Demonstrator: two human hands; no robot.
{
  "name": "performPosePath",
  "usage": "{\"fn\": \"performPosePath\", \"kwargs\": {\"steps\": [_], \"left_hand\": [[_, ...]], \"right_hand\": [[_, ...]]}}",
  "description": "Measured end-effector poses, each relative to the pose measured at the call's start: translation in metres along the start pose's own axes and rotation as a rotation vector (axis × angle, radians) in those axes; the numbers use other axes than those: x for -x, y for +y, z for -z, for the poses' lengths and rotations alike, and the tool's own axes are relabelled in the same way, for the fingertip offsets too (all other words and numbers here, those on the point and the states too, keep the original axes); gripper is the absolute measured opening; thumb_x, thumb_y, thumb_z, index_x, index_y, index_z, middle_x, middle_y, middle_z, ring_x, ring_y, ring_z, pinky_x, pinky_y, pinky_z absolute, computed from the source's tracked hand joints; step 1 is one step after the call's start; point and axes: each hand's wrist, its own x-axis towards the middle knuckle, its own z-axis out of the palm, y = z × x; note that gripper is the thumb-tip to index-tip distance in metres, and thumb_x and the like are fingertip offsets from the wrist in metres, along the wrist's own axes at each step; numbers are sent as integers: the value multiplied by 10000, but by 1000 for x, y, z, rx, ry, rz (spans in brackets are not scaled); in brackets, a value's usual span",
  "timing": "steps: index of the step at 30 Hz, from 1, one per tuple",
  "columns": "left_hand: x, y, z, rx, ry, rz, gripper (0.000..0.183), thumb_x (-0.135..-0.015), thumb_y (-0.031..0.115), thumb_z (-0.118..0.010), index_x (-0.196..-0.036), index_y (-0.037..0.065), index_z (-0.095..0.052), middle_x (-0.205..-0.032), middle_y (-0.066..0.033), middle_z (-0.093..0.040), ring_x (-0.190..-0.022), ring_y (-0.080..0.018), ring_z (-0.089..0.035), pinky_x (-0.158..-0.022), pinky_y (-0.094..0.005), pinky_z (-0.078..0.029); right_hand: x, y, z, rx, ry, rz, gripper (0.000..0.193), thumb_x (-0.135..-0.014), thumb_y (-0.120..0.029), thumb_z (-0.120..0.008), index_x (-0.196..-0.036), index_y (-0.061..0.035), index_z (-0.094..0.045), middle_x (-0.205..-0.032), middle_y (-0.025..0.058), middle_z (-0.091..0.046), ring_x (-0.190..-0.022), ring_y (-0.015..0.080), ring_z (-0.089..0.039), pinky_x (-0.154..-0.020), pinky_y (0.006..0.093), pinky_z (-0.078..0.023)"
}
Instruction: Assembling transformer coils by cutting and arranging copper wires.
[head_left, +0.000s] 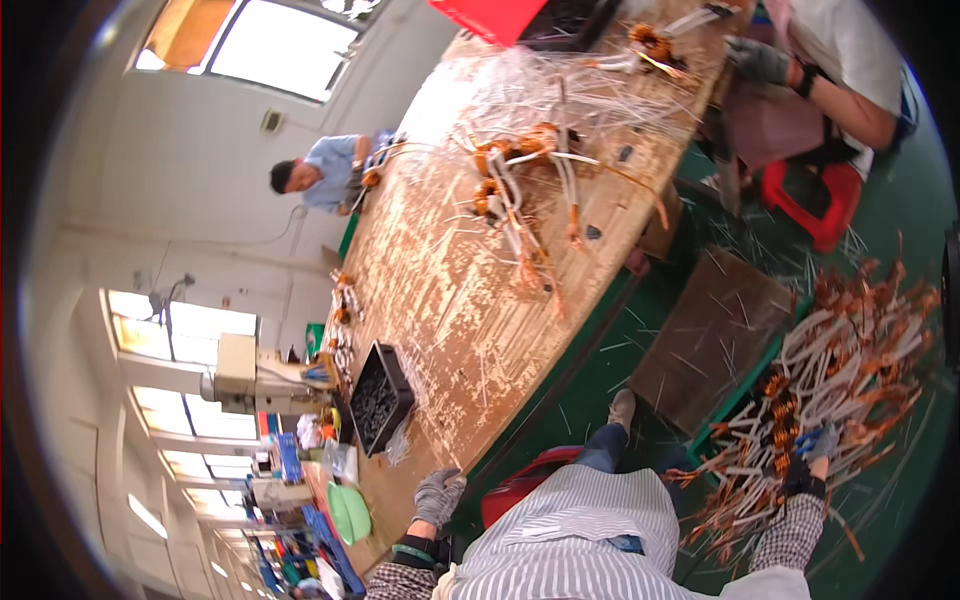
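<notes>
My left hand (440, 497), in a grey glove, is at the near edge of the wooden table (450, 290); its fingers look loosely spread and hold nothing I can see. Low on the right, my right hand (818, 442), in a grey and blue glove, reaches into a heap of copper wire coils (780, 425) with white-sleeved leads (830, 350) and bare copper ends. Its fingers curl down at one coil among the leads, partly hidden. The heap overflows a green crate (745, 405). More coils (510, 165) with long leads lie on the table.
A black bin of dark small parts (380, 398) stands at the table's left end. Loose white sleeves (590, 90) litter its far part. A person in blue (325, 172) sits across; another person's gloved hand (760, 60) is far right. A red stool (525, 485) stands beside me.
</notes>
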Motion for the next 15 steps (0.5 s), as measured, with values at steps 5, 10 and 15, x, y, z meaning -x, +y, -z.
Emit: {"fn": "performPosePath", "kwargs": {"steps": [5, 10, 15], "left_hand": [[-17, 40, -3, -83, -127, -124, 357, -774, 386, -571, -1030, 140, -607, -1032, -150, -589, -997, -320, -528, -870, -407, -404], [-19, 45, -8, -39, -108, -203, 360, -778, 386, -568, -1035, 135, -598, -1007, -149, -591, -980, -318, -534, -858, -404, -411], [-23, 55, -11, 11, -141, -281, 380, -796, 401, -559, -1047, 119, -599, -1064, -164, -569, -1036, -323, -504, -877, -399, -404]], "right_hand": [[5, -4, 73, -363, -34, 205, 336, -882, -344, -488, -1022, -49, -566, -846, 79, -596, -689, 188, -550, -576, 335, -460], [117, -53, -30, -573, -77, 340, 307, -876, -312, -500, -994, -38, -574, -879, 64, -589, -725, 175, -543, -597, 339, -450], [193, -99, -74, -569, -232, 379, 294, -872, -301, -503, -997, -43, -569, -879, 70, -590, -729, 182, -548, -607, 343, -454]]}}
